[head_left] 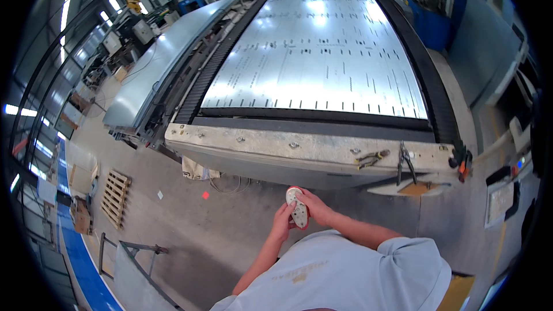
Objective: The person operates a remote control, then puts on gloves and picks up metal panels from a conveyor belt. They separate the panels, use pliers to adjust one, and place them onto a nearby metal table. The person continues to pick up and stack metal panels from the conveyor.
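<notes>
At lower centre, left hand (281, 222) and right hand (318, 208) are gripping the handset (300, 215), closed round opposite sides (probably for steadiness). Right of centre, pliers (373, 159) are lying on the ledge (262, 146), seemingly for reach; beyond, a sheet (311, 69) is lying flat.

From the left hand (281, 219) and the right hand (316, 205), the way forward to the pale ledge (259, 145) is open. On its left and middle part, a hand can pass above small fasteners (294, 145). On its right part, yellow-handled pliers (374, 158), long-handled pliers (405, 155) and an orange-black tool (462, 167) stand in the way.
</notes>
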Demonstrator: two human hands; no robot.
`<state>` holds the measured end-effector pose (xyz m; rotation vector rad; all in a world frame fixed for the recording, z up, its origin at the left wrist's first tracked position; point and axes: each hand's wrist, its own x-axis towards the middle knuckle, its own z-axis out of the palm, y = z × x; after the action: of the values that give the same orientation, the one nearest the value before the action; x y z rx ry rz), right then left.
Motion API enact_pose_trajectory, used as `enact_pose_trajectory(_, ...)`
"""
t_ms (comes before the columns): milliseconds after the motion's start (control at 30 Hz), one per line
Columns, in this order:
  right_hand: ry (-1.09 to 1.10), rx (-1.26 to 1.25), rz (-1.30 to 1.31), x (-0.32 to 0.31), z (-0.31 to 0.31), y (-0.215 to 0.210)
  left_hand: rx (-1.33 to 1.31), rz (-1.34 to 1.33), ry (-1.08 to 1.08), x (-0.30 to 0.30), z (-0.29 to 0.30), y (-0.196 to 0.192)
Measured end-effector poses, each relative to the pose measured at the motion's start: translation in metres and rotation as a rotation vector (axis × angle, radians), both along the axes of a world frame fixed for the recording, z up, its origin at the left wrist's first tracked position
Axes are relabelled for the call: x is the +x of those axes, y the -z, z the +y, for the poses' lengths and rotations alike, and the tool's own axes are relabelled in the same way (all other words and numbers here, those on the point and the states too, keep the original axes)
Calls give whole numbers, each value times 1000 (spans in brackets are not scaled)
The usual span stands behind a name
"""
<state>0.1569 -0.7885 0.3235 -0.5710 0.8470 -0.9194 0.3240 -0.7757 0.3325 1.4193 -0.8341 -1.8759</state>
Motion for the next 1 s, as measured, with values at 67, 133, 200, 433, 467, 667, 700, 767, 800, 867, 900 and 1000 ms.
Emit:
enact_pose_trajectory(67, -66, -6, 56, -6, 2, -9, 92, 72, 51, 4, -5, 14)
enact_pose_trajectory(133, -143, -57, 132, -15, 3, -7, 132, 179, 24, 2, -5, 38)
enact_pose_trajectory(200, -193, -115, 235, -32, 6, -5, 163, 309, 4, -8, -7, 55)
enact_pose_trajectory(433, -255, -287, 768, -113, 18, 49, 331, 310, -96, -36, -27, 127)
enact_pose_trajectory(467, -234, -270, 758, -128, 20, 54, 357, 266, -128, -36, -33, 145)
enact_pose_trajectory(667, -97, -134, 744, -204, 44, 65, 409, 95, -272, -60, -67, 206)
enact_pose_trajectory(700, -84, -114, 767, -215, 47, 70, 418, 88, -297, -65, -73, 215)
enact_pose_trajectory(767, -55, -75, 813, -232, 54, 78, 432, 75, -344, -74, -88, 234)
enact_pose_trajectory(800, -29, -54, 828, -239, 56, 79, 457, 86, -349, -81, -97, 241)
enact_pose_trajectory(867, 26, -7, 859, -250, 61, 82, 480, 38, -352, -97, -115, 252)
enact_pose_trajectory(900, 54, 25, 861, -254, 64, 88, 492, 6, -350, -104, -125, 256)
enact_pose_trajectory(1000, 126, 105, 857, -256, 69, 90, 532, 97, -359, -108, -167, 287)
